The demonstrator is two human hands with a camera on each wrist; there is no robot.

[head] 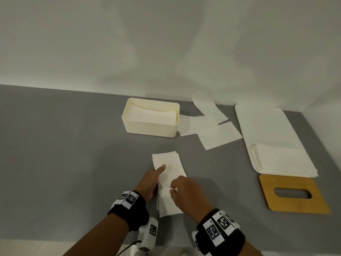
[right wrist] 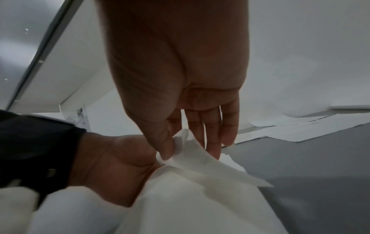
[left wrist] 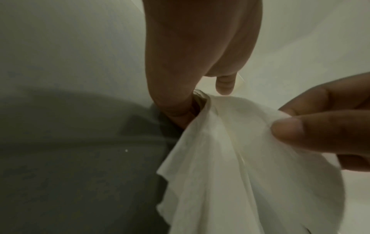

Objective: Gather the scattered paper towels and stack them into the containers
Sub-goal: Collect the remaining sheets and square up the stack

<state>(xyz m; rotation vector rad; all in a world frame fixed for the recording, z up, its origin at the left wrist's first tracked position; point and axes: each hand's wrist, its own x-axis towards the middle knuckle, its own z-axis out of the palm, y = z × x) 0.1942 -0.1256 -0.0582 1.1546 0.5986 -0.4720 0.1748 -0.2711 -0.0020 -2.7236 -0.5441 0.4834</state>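
A small stack of white paper towels [head: 168,174] lies lengthwise near the front of the grey table [head: 73,145]. My left hand [head: 158,172] grips its left edge, thumb on top and fingers underneath. My right hand [head: 173,189] pinches the raised edge of the top towel [right wrist: 192,158] between thumb and forefinger. In the left wrist view the towel [left wrist: 230,158] hangs creased between both hands. A cream box [head: 129,124] at the back holds folded towels. Several loose towels [head: 212,130] lie scattered to its right.
A long white tray [head: 262,122] on the right carries another towel stack [head: 282,159] at its near end. A wooden lid [head: 293,206] with a slot lies in front of the tray. The wall runs close behind the box.
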